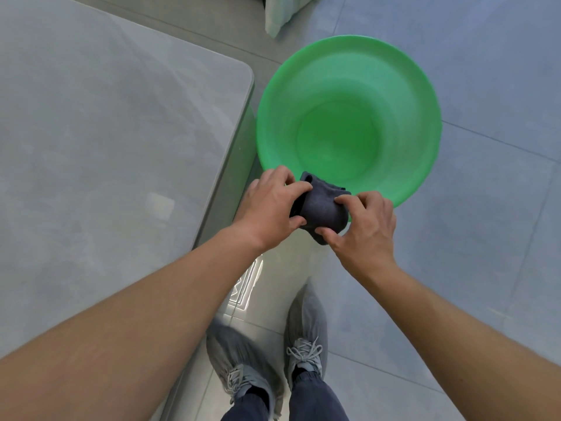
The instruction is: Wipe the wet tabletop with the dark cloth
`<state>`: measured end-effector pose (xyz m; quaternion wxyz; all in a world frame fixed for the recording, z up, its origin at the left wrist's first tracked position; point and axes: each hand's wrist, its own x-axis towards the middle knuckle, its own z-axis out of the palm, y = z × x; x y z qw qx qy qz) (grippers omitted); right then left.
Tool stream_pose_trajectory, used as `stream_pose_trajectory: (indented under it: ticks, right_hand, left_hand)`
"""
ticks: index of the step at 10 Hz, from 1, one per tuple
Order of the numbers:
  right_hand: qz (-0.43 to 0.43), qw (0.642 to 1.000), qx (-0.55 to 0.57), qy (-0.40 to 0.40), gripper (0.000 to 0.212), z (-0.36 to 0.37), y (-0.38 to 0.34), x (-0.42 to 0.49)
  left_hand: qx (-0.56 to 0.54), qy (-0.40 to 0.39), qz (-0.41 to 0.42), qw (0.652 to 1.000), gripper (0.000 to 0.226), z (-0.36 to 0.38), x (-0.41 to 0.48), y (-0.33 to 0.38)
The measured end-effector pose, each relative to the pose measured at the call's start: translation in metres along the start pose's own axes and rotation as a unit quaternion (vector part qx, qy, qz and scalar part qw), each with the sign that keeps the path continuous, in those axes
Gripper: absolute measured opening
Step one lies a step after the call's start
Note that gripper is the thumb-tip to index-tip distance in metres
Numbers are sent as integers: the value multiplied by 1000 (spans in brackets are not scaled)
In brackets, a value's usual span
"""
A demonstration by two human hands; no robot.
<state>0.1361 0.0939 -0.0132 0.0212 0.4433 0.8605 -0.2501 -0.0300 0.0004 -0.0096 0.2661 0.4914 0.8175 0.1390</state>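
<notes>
Under me lies a floor (pixel 470 284) of large pale grey-blue tiles with a bright glare (pixel 247 287) of light, a green basin (pixel 409 86) standing on it beside the rounded corner of the grey table (pixel 106 132), pale green fabric (pixel 282 13) beyond.

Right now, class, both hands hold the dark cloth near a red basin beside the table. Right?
No: the head view shows a green basin, not red. The left hand and right hand hold the dark cloth near it, beside the table.

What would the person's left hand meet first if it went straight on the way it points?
The left hand grips the dark cloth, so that comes first; beyond it lies the green basin, probably its near wall, though depth is unclear.
</notes>
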Motion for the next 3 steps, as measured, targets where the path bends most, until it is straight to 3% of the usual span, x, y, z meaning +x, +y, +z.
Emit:
stream_pose_trajectory:
  ticks: [3]
  right_hand:
    - [3,1000,11,-21,70,-14,-4,-3]
  left_hand:
    - [-10,18,-25,999,81,-7,-7,8]
